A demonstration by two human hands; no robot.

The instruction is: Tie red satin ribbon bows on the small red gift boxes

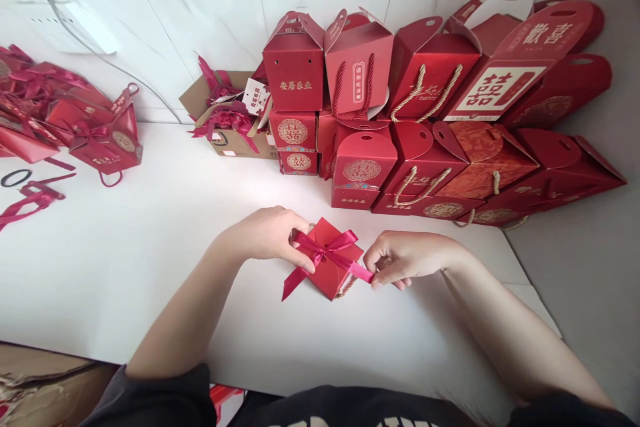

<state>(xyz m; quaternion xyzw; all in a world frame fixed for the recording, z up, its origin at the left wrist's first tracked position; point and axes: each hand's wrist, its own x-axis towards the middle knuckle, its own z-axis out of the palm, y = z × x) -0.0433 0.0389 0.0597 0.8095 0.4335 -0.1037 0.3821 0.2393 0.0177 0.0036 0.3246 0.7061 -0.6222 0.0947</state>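
A small red box (333,280) stands on the white table in front of me, with a rope handle showing at its edges. On its top lies a magenta ribbon (325,251) tied in a bow. My left hand (275,237) is at the box's left side, its thumb and fingers pinching the bow's left loop. My right hand (405,257) is to the right of the box and pinches the end of a ribbon tail between thumb and forefinger. The other tail hangs free toward the lower left.
Stacked red gift boxes (360,160) line the wall at the back right. A cardboard box (240,143) of ribbons stands beside them. Ribboned red boxes (103,147) and loose ribbons (37,197) lie at the left. A cable (100,53) runs down the wall.
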